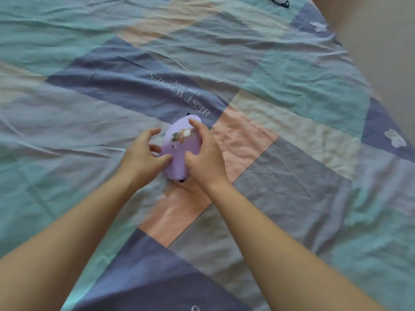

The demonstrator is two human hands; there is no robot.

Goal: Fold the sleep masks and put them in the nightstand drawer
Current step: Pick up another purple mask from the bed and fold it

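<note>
As both arms extend forward | left hand (143, 154) pinches purple sleep mask (179, 151) edge | right hand (203, 153) grips it from above

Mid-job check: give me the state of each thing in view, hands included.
purple sleep mask: not yet folded, stretched out on the bedsheet, black strap showing at both ends.
left hand: thumb and finger pinch the mask's left edge.
right hand: fingers curled over the mask's right side.
second mask: lying at the bed's far edge, mostly out of frame.
bedsheet: spread, wrinkled.
</note>
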